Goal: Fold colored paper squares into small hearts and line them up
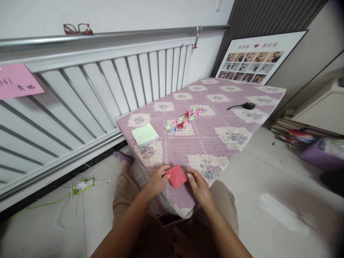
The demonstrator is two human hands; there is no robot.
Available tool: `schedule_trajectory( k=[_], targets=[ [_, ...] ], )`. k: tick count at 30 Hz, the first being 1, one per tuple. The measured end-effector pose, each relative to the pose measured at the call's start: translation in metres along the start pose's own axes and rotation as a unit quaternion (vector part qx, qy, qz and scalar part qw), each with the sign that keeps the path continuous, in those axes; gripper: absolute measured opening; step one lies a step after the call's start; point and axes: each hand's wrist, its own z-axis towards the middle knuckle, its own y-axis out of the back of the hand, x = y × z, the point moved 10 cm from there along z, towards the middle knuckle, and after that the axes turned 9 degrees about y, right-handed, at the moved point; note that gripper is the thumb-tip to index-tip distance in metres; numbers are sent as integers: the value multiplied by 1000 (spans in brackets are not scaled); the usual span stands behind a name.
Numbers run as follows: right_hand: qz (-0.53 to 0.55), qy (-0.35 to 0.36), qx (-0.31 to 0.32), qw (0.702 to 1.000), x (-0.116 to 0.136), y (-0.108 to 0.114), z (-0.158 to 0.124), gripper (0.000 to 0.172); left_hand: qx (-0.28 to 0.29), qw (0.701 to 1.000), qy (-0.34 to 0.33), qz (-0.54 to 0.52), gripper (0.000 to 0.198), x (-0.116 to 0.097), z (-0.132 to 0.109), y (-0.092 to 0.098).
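A red square of origami paper [176,176] is turned like a diamond above the near corner of the table. My left hand [158,181] pinches its left corner between thumb and fingers. At the opposite corner, my right hand [198,184] has its thumb and fingers closed on the paper's edge. Farther up the cloth stand several small folded paper pieces [180,125] in red, pink, green and blue, set in rows. A stack of pale green paper [145,135] lies left of them, near the table's left edge.
A purple floral cloth covers the table [204,139]. A black object with a strap [248,105] lies at its right side. White railings [150,77] run along the left, with glasses [78,29] on the metal bar. A power strip [84,185] and cables lie on the floor.
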Motion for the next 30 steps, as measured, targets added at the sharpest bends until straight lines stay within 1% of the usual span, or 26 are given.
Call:
schedule_trajectory(
  k=[4,6,10,12,15,17,19,21,22,26,28,30],
  targets=[
    [43,-10,53,998,-1,-12,1,47,-9,999,9,-39,42,1,1,3],
    [63,-8,68,996,2,-15,3,50,-20,998,6,-53,39,-1,1,3],
    [148,-42,78,985,3,-19,1,48,-80,992,-10,-97,32,-8,-3,6],
    [189,-56,73,978,7,-23,-2,43,-107,987,-17,-117,31,-12,-8,7],
    [206,-60,77,974,19,-36,-7,35,-124,982,-36,-141,33,-17,-15,4],
    [208,-72,68,973,25,-43,-9,37,-123,981,-52,-143,34,-22,-20,2],
    [212,-85,44,973,28,-45,-9,38,-119,980,-63,-144,37,-26,-25,0],
    [213,-96,33,972,30,-46,-9,39,-111,980,-64,-153,40,-28,-28,-2],
    [210,-99,34,972,30,-46,-10,39,-105,980,-59,-158,37,-28,-30,-3],
    [191,-88,40,977,32,-45,-12,35,-83,983,-19,-160,14,-23,-33,-7],
    [195,-72,27,978,33,-42,-12,33,-78,982,-11,-172,12,-23,-35,-8],
    [204,-47,-8,978,34,-36,-12,32,-70,980,-10,-185,14,-25,-37,-8]
  ],
)
